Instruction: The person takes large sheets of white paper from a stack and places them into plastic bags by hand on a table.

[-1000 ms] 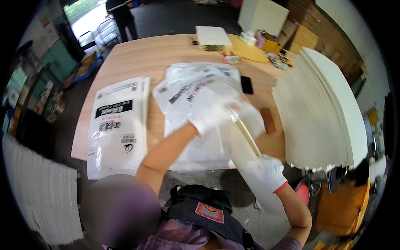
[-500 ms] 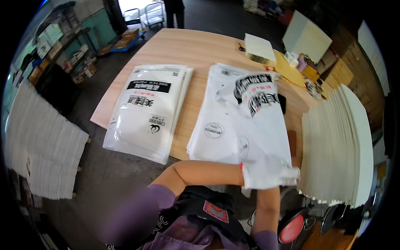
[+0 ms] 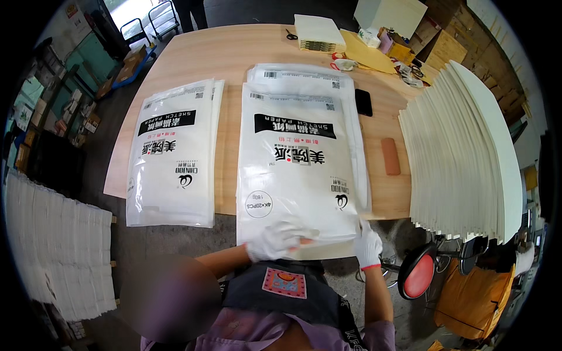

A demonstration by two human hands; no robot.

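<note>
A printed clear plastic bag point(image 3: 293, 181) lies flat on top of a stack of similar bags, its near end overhanging the table edge towards me. A pale paper edge point(image 3: 325, 251) shows at that end. Over the bag's near left part is my left hand point(image 3: 275, 238), in a white glove with bare fingertips; motion smears its fingers, and their grip is unclear. My right hand point(image 3: 369, 245), gloved too, closes on the bag's near right corner. To the left lies another pile of filled, printed bags point(image 3: 170, 152).
A brown block point(image 3: 390, 156) and black phone point(image 3: 363, 102) lie right of the stack. Tall white sheets point(image 3: 456, 164) stand at the right. Scissors point(image 3: 291, 35) and a white paper stack point(image 3: 319, 32) are at the back. A round red-topped stool point(image 3: 418, 275) stands below right.
The crumpled, folded-over bag now lies flat with its print showing. My left hand has moved back left from the far right, and my arms no longer cross. The view has shifted.
</note>
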